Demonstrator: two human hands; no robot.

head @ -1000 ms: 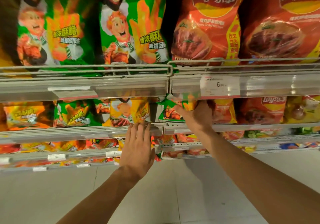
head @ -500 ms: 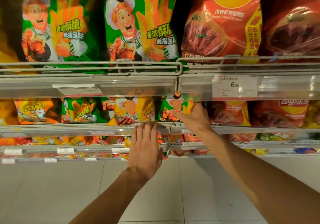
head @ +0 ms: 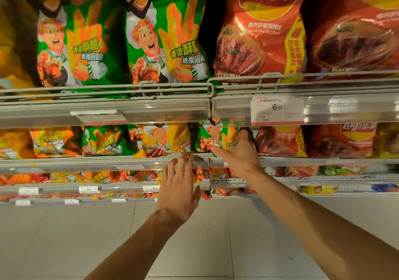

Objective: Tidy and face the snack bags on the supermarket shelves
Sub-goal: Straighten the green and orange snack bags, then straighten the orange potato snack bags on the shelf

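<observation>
right hand [head: 239, 154] gripping green bag [head: 218, 138] on second shelf [head: 323, 160], left hand [head: 179, 184] released, fingers straight at shelf rail

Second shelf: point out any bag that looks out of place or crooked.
The yellow fries bag sits alone between green fries bags, tilted. The right hand grips the green fries bag beside it, which leans left.

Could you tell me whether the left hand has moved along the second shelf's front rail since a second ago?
No. The left hand hovers below the seam in the second shelf's front rail, fingertips under the yellow bag, as before; only the camera shifted.
</observation>
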